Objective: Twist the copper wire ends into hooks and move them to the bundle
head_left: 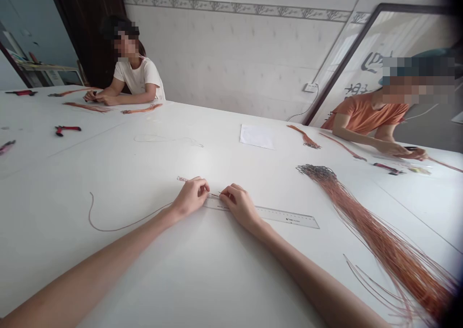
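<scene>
A clear plastic ruler point(289, 216) lies on the white table under both of my hands. My left hand point(192, 193) is closed in a pinch on a thin reddish-brown cord point(125, 227), whose loose end curls away to the left over the table. Just across a small gap, my right hand point(237, 200) is pinched too, at the short dark end of the cord that shows between the hands. The fingertips of both hands are over the ruler's edge. What exactly sits between the right fingertips is too small to make out.
On the right lies a big bundle of reddish cords point(376, 226). A white paper sheet point(256, 136) and a thin loose thread point(168, 139) lie farther back. Red-handled pliers point(67, 129) are at left. Two people point(137, 79) point(374, 113) sit across the table, handling cords.
</scene>
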Motion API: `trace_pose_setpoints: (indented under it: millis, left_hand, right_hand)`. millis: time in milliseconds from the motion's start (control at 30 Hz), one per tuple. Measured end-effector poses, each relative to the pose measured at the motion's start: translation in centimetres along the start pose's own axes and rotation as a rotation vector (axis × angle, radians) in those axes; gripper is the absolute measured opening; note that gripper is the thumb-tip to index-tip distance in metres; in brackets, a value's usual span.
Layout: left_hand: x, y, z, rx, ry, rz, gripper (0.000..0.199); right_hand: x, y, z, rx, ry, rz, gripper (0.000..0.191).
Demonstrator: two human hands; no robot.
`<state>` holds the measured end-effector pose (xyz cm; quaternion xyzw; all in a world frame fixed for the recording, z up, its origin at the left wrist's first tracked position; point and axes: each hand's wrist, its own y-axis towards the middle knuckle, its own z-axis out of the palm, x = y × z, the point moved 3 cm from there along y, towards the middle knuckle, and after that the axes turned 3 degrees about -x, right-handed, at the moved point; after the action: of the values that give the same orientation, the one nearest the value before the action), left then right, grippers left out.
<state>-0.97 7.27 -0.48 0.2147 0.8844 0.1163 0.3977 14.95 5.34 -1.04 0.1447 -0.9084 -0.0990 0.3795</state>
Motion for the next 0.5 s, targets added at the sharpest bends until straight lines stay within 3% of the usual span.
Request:
trace_pose_setpoints:
  millis: [333,500]
  left_hand:
    - [0.2,0.6,-2.1,0.283,-0.044,0.046,0.015]
    - [0.6,0.7,-2.6,0.370,-0.082,0.030,0.017]
  right_hand:
    - [0.7,-0.4,0.5,0.024,-0.226,-0.167,0.016]
    - [1.5,-0.2,0.6,0.056,-0.323,-0.200,0.017]
